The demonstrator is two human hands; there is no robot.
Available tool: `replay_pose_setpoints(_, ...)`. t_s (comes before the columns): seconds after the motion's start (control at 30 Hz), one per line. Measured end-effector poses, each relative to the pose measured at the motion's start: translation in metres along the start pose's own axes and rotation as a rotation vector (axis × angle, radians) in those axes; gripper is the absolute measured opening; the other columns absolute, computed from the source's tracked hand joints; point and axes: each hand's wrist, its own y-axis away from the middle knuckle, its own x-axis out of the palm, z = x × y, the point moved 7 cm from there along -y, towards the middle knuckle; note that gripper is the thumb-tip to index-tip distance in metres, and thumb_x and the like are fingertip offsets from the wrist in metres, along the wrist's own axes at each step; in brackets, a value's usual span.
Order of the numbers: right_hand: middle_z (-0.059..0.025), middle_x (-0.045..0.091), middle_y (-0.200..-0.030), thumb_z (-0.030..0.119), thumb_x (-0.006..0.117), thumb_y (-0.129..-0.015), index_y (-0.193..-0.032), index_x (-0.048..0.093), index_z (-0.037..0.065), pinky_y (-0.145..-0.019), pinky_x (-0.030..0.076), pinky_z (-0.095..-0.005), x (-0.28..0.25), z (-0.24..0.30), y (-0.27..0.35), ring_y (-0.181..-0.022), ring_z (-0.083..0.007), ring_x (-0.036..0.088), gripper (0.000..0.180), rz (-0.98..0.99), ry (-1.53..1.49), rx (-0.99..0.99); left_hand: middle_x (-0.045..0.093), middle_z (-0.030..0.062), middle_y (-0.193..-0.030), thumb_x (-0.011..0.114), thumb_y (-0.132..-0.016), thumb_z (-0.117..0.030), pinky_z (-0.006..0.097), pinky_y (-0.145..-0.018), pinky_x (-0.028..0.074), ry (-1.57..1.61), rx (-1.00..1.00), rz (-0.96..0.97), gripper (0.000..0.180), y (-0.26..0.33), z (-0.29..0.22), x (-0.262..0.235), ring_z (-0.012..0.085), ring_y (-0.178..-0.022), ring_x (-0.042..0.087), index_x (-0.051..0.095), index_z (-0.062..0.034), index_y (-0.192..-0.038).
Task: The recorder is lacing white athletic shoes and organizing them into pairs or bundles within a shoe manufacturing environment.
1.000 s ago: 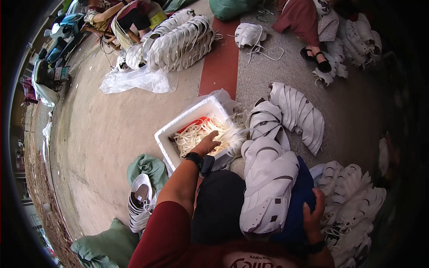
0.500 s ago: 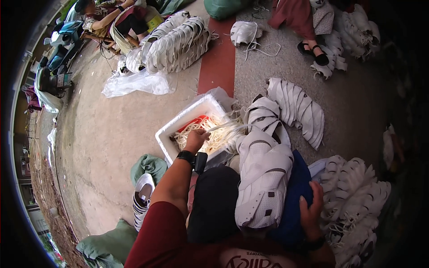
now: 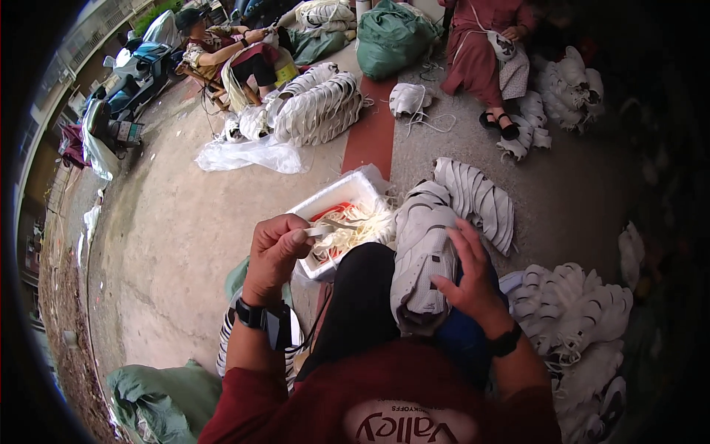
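A nested stack of white shoe uppers [image 3: 421, 274] rests across my lap. My right hand [image 3: 473, 285] lies against the right side of the stack, its fingers apart. Raised beside a white foam box [image 3: 303, 211], my left hand [image 3: 274, 255] pinches a pale flat shoelace [image 3: 319, 231] between thumb and finger. In the box is a loose tangle of cream shoelaces [image 3: 362, 226], with something red showing among them. Beyond the stack, a curved row of white uppers [image 3: 477, 200] lies on the ground.
Heaps of white uppers [image 3: 569, 318] lie to my right. A green sack [image 3: 163, 399] is at lower left, another [image 3: 392, 41] at the back. Two people sit farther off, near a long row of uppers [image 3: 318, 111] and clear plastic [image 3: 251, 155]. Scooters [image 3: 122, 89] stand far left.
My left hand has come back from the box with a shoelace in its pinch. My right hand has moved up onto the stack's side. The view has tilted up slightly.
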Motion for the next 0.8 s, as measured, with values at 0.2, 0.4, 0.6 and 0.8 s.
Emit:
replay_pose_setpoints(0.2,-0.0148,0.061,-0.101,0.015,0.067,-0.076,-0.119,0.049,-0.002,-0.087,0.042,-0.0315,0.010,0.119,-0.028,-0.099,-0.0229,0.057,0.049,0.308,-0.709,-0.230,0.055,-0.0004,-0.067,0.062,-0.086,-0.017,0.022,-0.056,0.038,-0.387,0.040,0.484,0.019,0.051,-0.069,0.103,0.0060,-0.061,0.046,0.060,0.0013,-0.082)
replay_pose_setpoints(0.4,-0.0047,0.058,-0.064,0.004,0.058,-0.080,-0.085,0.064,-0.002,-0.053,0.040,-0.0244,-0.116,0.067,0.049,-0.056,-0.0083,0.050,0.010,0.375,-0.336,0.112,0.062,0.0042,-0.070,0.065,-0.083,-0.019,0.023,-0.058,0.043,-0.461,-0.020,0.534,0.023,0.090,-0.035,0.062,0.0084,-0.062,0.054,0.063,0.0034,-0.087)
replay_pose_setpoints(0.6,-0.0132,0.053,-0.058,0.007,0.060,-0.077,-0.082,0.064,0.004,-0.054,0.042,-0.0347,-0.153,0.036,0.147,-0.054,-0.0255,0.055,0.007,0.405,0.215,0.234,0.061,0.0024,-0.065,0.063,-0.085,-0.015,0.023,-0.055,0.044,-0.613,-0.389,0.392,0.019,0.126,0.045,-0.007,0.0071,-0.060,0.054,0.066,0.0028,-0.089)
replay_pose_setpoints(0.8,-0.0122,0.057,-0.070,0.009,0.061,-0.077,-0.086,0.064,0.001,-0.061,0.044,-0.0342,-0.090,-0.004,0.166,-0.066,-0.0269,0.056,0.012,0.270,-0.025,0.270,0.064,0.0137,-0.078,0.060,-0.072,-0.015,0.037,-0.062,0.048,-1.633,-0.363,0.619,0.012,0.142,0.100,-0.056,0.0303,-0.073,0.062,0.067,-0.0088,-0.080)
